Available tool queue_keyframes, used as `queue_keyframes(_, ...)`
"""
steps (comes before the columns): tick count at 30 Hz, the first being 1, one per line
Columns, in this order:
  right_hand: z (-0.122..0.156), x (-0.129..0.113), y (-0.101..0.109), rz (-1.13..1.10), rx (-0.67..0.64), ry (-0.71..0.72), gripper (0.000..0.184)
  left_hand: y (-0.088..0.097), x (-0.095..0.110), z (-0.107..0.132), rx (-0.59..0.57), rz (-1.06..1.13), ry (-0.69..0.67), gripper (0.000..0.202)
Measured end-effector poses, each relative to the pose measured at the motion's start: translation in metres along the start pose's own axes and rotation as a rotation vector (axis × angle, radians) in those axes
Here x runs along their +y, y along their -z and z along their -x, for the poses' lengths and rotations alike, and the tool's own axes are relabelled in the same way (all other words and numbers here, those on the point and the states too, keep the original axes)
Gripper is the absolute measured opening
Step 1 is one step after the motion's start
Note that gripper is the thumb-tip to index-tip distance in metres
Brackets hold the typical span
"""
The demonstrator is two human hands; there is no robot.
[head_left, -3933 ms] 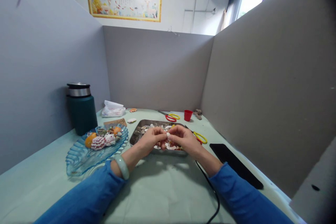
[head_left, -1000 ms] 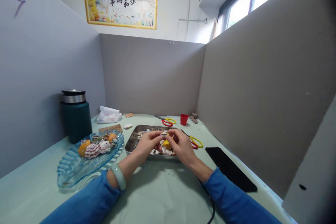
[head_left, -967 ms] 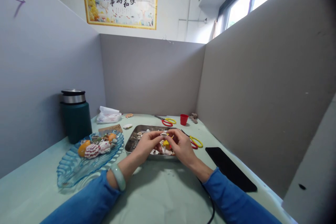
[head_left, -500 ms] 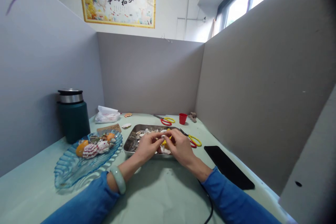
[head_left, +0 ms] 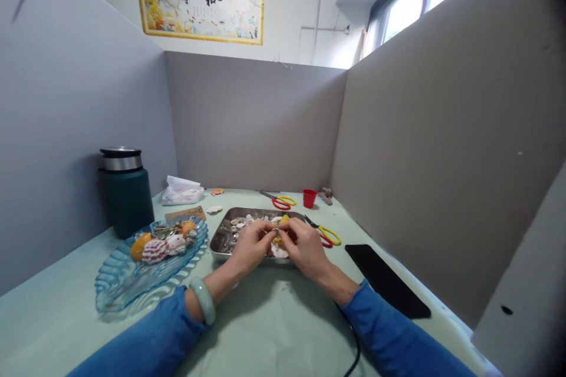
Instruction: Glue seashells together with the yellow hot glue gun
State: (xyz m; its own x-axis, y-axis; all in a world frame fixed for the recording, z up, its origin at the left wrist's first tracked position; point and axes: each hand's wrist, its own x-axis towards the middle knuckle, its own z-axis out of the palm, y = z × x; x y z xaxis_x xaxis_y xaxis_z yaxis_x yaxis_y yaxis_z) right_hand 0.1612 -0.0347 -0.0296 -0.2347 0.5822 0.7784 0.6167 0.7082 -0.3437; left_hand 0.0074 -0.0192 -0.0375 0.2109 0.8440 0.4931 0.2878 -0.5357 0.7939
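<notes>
Meeting fingertip to fingertip over the near part of a metal tray [head_left: 215, 249], the left hand [head_left: 250, 245] and right hand [head_left: 306, 247] pinch a small piece [head_left: 276, 231] between them, the grip narrow on both sides and the piece too small and covered to make out clearly. Loose shells [head_left: 246, 220], mostly white and pale brown, lie in the tray beneath and beyond the fingers, with a bit of yellow [head_left: 284, 220] at the right, partly hidden by the right hand. To the left, a clear blue dish [head_left: 115, 288] with a ribbed edge holds a cluster at its far end: an orange shell [head_left: 140, 246], a red-and-white striped shell [head_left: 154, 252], a white speckled shell [head_left: 175, 244] and smaller pieces heaped behind them. Behind the dish, a dark green flask [head_left: 128, 201] stands upright, its lid on. At the far right stands a red cup [head_left: 309, 199], its inside not visible from here
</notes>
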Motion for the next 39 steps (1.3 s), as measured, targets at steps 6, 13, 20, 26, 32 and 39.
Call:
queue_keyframes(6, 0.001, -0.001, -0.001, -0.039, 0.014, 0.01, 0.013, 0.001, 0.005, 0.002, 0.013, -0.006, -0.017, 0.021)
queue_keyframes(13, -0.001, -0.002, 0.001, -0.181, 0.056, -0.106, 0.016, 0.003, 0.009, -0.003, 0.037, 0.237, 0.098, 0.026)
queue_keyframes(20, -0.002, 0.001, 0.001, -0.113, 0.024, -0.081, 0.009, 0.003, 0.01, -0.002, 0.0, 0.303, 0.051, 0.031)
queue_keyframes(26, 0.0, 0.004, 0.001, -0.032, 0.078, -0.078, 0.013, 0.002, 0.01, 0.0, -0.08, 0.231, 0.059, 0.037)
queue_keyframes(32, 0.001, 0.004, 0.005, 0.128, 0.067, -0.011, 0.011, 0.003, 0.011, 0.001, -0.067, 0.198, 0.067, 0.038)
queue_keyframes(39, 0.002, 0.002, 0.006, 0.155, 0.047, 0.006, 0.012, 0.003, 0.01, 0.001, 0.002, 0.07, 0.033, 0.03)
